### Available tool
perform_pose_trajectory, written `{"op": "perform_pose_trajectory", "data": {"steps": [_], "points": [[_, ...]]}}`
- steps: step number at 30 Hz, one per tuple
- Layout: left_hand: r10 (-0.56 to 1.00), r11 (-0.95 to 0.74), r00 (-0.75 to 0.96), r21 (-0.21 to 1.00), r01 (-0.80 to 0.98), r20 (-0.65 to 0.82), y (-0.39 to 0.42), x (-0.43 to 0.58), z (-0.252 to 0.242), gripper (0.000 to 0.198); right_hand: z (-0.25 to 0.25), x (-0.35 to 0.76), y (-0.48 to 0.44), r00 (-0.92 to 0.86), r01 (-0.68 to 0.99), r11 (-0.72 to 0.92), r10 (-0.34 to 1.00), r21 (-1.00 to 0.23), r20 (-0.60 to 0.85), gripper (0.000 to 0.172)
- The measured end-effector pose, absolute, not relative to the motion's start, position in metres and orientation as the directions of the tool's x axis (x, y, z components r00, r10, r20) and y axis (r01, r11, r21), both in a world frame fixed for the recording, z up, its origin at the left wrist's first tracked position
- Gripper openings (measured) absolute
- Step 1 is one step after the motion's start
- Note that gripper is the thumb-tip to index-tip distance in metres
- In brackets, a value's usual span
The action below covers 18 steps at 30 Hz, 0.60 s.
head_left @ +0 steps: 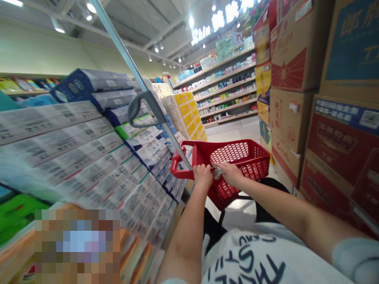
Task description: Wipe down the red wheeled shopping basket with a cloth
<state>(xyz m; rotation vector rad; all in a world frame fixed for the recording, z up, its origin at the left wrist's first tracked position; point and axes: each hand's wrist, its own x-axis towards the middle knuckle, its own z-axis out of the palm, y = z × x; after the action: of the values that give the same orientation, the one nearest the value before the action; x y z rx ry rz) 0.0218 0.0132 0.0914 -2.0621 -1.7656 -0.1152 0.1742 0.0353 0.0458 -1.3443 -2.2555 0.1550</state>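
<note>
A red plastic shopping basket (256, 157) with perforated sides stands in front of my legs. My left hand (203, 176) is closed over its near rim, by the red handle (174, 167) end. Just to its right, my right hand (231, 172) presses a crumpled greyish-white cloth or tissue (217, 171) against the same rim. Beside my left hand, a long metal pole (174, 140) with a grey loop grip (148, 110) slants up to the upper left. Its lower end meets the basket rim near my fingers. The basket's inner floor is mostly hidden.
Stacked plastic-wrapped packs (97, 146) rise close on the left, with yellow-and-white packs (186, 110) beyond. Tall cardboard cartons (291, 118) line the right side. Shelves of small goods (225, 90) stand at the back, past the pale tiled floor (233, 129). The lower left is pixelated.
</note>
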Motion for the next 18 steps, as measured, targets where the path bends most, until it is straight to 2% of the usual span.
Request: {"op": "perform_pose_trajectory", "data": {"steps": [5,11,18], "points": [[0.933,-0.092,0.171,-0.247,0.965,0.318,0.013,0.023,0.093,0.029,0.050,0.169,0.033,-0.388,0.795,0.505,0.850,-0.337,0.357,0.047],[0.924,-0.114,0.192,-0.242,0.963,0.330,0.013,0.021,0.090,0.025,0.044,0.176,0.032,-0.376,0.792,0.508,0.843,-0.339,0.385,0.052],[0.922,-0.101,0.188,-0.260,0.960,0.338,0.013,0.022,0.090,0.025,0.045,0.181,0.035,-0.376,0.806,0.490,0.857,-0.332,0.352,0.050]]}}
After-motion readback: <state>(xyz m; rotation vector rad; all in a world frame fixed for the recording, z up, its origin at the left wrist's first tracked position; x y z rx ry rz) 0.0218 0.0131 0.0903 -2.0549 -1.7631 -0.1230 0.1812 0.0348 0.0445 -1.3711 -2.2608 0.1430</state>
